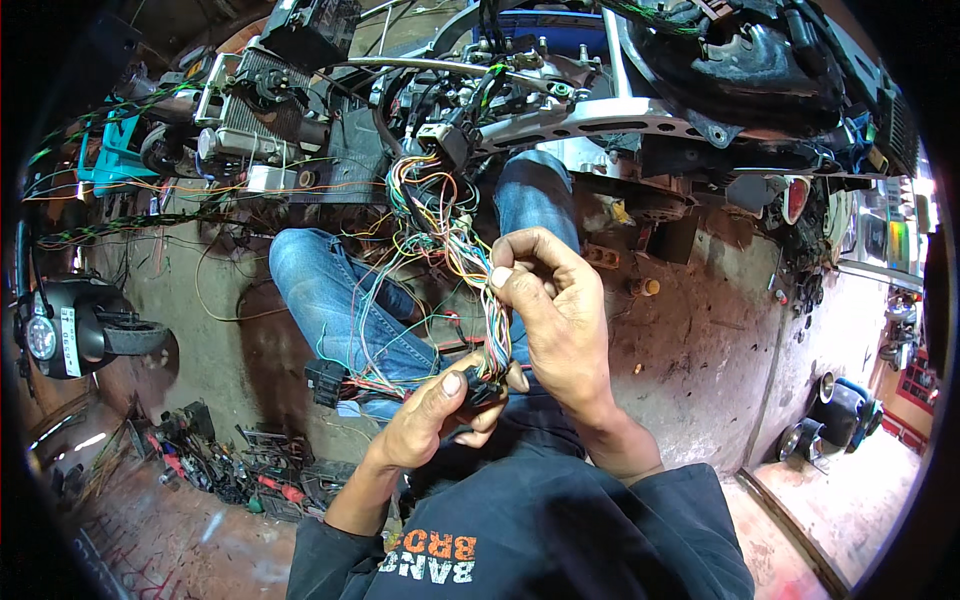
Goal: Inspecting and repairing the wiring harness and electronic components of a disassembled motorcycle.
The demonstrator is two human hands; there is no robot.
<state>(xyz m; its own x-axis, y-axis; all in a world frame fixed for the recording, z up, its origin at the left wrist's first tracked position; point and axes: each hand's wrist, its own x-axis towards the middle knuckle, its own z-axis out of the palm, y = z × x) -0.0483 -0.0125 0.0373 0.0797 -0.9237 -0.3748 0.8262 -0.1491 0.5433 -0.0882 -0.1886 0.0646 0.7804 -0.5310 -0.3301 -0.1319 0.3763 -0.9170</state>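
A wiring harness [462, 245] of many coloured wires hangs down from the vehicle frame toward my lap. At its lower end is a black connector [485, 388], gripped in the fingers of my left hand [432, 418]. My right hand [553, 300] is higher up, thumb and forefinger pinched at the right side of the wire bundle, on one or more thin wires. Left of my left hand, a second black connector [324, 384] lies by my knee with wires running from it. Another connector [440, 143] sits at the top of the harness.
Ahead stands a stripped motorcycle with a silver frame [590, 118] and a radiator [262, 95]. Tools and parts [235, 450] lie in a heap at lower left. A black scooter [90, 325] stands far left. A round-ended metal part [820, 425] rests on the right.
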